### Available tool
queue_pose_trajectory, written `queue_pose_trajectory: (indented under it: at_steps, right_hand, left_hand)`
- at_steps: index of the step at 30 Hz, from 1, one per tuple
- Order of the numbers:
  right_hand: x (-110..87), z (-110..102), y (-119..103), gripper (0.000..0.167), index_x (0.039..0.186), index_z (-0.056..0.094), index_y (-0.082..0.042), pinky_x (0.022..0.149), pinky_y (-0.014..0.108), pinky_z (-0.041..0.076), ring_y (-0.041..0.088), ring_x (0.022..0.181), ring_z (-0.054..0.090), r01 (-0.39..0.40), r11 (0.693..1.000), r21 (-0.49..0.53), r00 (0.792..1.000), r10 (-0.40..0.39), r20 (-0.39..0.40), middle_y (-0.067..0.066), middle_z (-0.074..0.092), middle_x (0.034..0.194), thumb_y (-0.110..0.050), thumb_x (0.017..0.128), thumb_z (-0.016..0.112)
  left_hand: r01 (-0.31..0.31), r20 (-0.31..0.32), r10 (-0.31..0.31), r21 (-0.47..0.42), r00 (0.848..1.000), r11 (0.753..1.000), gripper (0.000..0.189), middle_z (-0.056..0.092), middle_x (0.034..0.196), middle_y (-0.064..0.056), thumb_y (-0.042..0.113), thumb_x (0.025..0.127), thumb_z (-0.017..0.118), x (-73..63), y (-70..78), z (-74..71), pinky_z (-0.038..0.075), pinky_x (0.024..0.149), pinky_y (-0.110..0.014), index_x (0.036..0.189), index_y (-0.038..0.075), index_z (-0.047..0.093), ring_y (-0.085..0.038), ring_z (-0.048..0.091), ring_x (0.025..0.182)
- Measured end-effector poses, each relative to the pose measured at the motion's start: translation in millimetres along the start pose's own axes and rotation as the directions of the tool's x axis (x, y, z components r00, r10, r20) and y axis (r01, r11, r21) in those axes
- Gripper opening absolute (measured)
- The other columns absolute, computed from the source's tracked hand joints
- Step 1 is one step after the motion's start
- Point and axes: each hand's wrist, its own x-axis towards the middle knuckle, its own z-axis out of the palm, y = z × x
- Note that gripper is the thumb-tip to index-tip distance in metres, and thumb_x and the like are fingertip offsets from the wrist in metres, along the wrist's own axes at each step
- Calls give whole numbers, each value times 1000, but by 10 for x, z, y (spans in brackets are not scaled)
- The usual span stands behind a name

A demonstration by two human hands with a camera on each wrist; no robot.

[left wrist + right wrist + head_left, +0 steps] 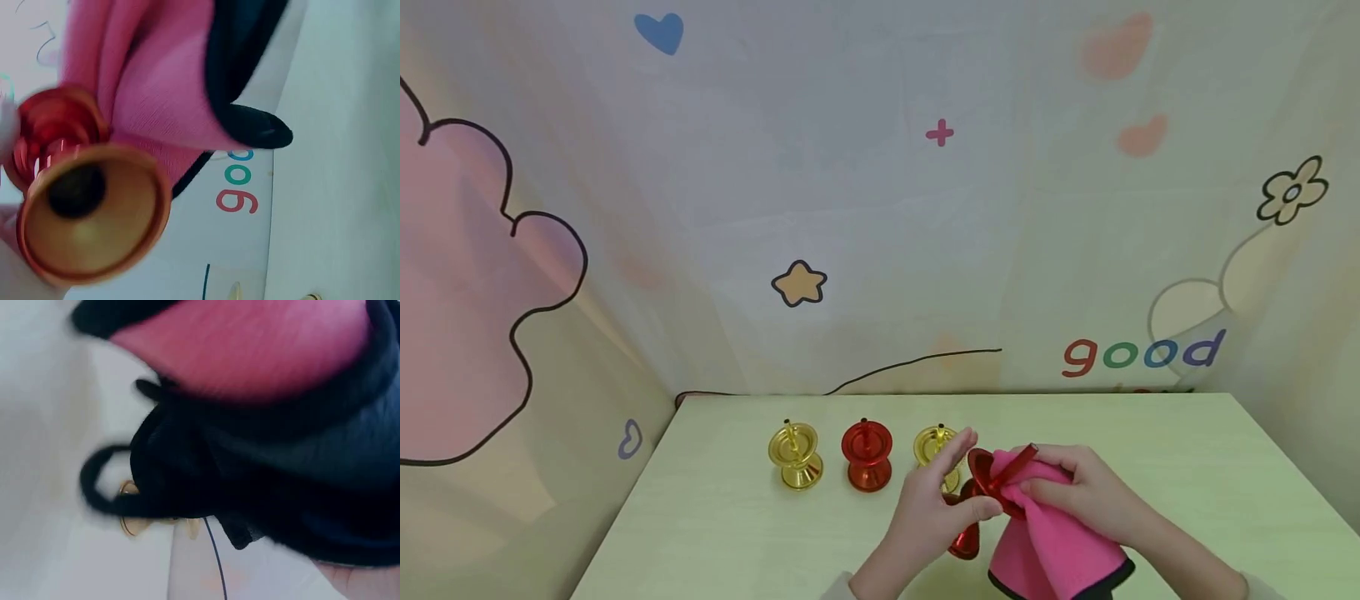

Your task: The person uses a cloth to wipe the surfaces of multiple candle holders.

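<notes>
A shiny red candle holder is tilted in my left hand, its dish and central post facing up and right. The thumb and fingers grip it around the waist. In the left wrist view the hollow, gold-toned base of the red candle holder faces the camera. My right hand pinches a pink cloth with black edging against the dish, beside the post. The cloth and its dark underside fill much of the right wrist view, hiding most of the right hand.
Behind the hands, a row on the pale table holds a gold candle holder, another red candle holder and a second gold candle holder, partly covered by the left hand. A printed curtain hangs behind the table.
</notes>
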Motion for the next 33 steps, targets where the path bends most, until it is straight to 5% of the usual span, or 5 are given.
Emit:
queue_pose_trajectory:
  at_steps: [6, 13, 20, 25, 33]
  right_hand:
    - [-2, 32, -3, 34, 117, 52, 4, 46, 31, 49, 11, 54, 57, -86, 996, 26, 991, 89, -96, 14, 64, 89, -13, 87, 53]
    - [-10, 78, -64, 35, 118, 52, 3, 45, 31, 49, 10, 51, 56, -80, 997, -21, 991, 77, -107, 19, 63, 92, -13, 87, 54]
    - [-20, 22, -52, 27, 112, 58, 0, 58, 25, 52, 3, 76, 60, 120, 986, -119, 993, -119, 10, 16, 64, 100, -7, 86, 54]
    - [-13, -20, -13, 27, 112, 59, -6, 64, 24, 52, 3, 89, 58, 291, 947, -135, 955, -279, 98, 7, 64, 102, -3, 86, 54]
    - [-33, -25, 49, 28, 111, 59, -6, 61, 26, 52, 1, 86, 54, 136, 982, -133, 977, -155, -148, -9, 57, 102, -4, 84, 56]
  left_hand:
    - [-144, -82, 199, 443, 977, 885, 67, 40, 136, -11, 44, 86, 47, -48, 79, 108, 44, 92, -38, 137, 4, 29, -23, 42, 123]
    - [-127, -115, 211, 501, 971, 856, 82, 46, 132, -9, 51, 72, 61, -28, 98, 114, 47, 88, -30, 134, 5, 34, -20, 47, 119]
    - [-73, 102, 71, 21, 992, 997, 66, 60, 114, -1, 29, 73, 71, 5, 40, -36, 49, 66, -13, 129, 11, 43, -4, 58, 91]
    - [148, 269, -76, -258, 960, 955, 66, 54, 123, -2, 28, 75, 69, 12, -25, -115, 49, 76, -18, 132, 11, 41, -6, 54, 108]
    - [217, 169, -157, -445, 973, 869, 65, 52, 126, -9, 33, 76, 67, -33, -97, -116, 49, 83, -26, 132, 11, 41, -11, 56, 105]
